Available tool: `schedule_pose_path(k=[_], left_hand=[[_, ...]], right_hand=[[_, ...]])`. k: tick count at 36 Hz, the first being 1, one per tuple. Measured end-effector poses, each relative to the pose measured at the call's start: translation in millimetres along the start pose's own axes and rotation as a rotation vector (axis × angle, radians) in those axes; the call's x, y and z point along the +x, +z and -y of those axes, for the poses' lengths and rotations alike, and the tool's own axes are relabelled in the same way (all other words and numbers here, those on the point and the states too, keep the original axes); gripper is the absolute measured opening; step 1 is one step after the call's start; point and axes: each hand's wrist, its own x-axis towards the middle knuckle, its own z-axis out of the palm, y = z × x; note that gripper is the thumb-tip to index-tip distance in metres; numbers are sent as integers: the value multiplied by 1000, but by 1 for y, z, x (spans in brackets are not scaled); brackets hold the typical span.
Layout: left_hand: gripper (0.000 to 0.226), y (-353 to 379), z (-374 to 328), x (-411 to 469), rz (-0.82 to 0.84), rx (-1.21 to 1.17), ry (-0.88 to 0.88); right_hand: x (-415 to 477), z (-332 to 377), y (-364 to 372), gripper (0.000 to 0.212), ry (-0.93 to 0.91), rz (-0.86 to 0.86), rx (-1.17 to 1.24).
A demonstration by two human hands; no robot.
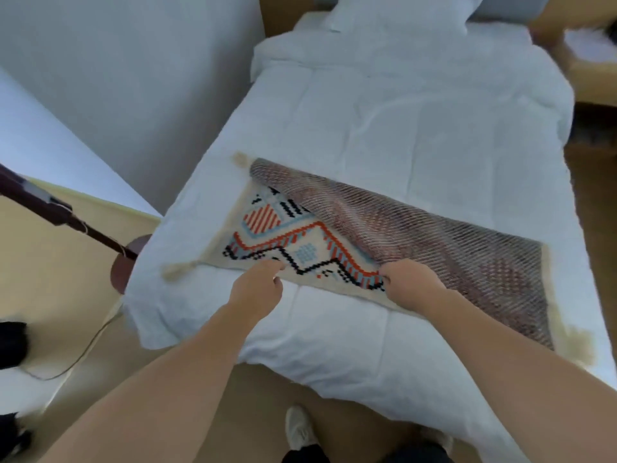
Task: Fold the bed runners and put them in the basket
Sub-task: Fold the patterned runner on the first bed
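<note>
1. Head view looks down at a bed (384, 128) with a white cover.
2. One bed runner (334, 242) lies across the near end of the bed.
3. Its right part is turned over onto itself, so the dull brown-grey back (450, 248) shows.
4. Its left part lies flat and shows the front, with red, black and light blue zigzags on cream.
5. Cream tassels hang at the corners; one tassel (172, 272) lies at the near left corner.
6. The left hand (257, 289) rests on the near edge of the runner. Its fingers (272, 265) are bunched together and press down on the cloth.
7. The right hand (410, 279) holds the turned-over edge near the middle of the runner. Its fingers are curled and pinch the cloth.
8. The two hands are near each other, with a strip of the pattern between them.
9. A white pillow (400, 15) lies at the far end of the bed.
10. A white shoe (300, 429) stands on the floor below the bed's near end.
</note>
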Motion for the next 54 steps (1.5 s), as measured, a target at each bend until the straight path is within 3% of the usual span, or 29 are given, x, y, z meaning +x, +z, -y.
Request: schedule_pose_path(k=[4,12,18,25,34,41,49,54], left_hand=[[36,-28,35,16,-15,27,10],[39,-38,52,65,42,56,89],[26,-43,53,100,34,77,130],[39,-57,60,156,56,91,187],[27,-51,92,245,98,161,385],[31,-13,119,336,106,251,557],[39,37,130,410,84,321,771],[55,64,117,440,75,467,828]], right_hand=[[22,46,-8,24,-29,12,-17],[71,67,-7,22,-48,-19,0],[114,66,-9,23,18,41,97],[157,70,-15,23,77,67,126],[212,95,-3,20,233,84,141],[295,117,31,38,325,9,136],[356,103,78,80,382,-40,-41],[376,77,91,76,425,-74,-20]])
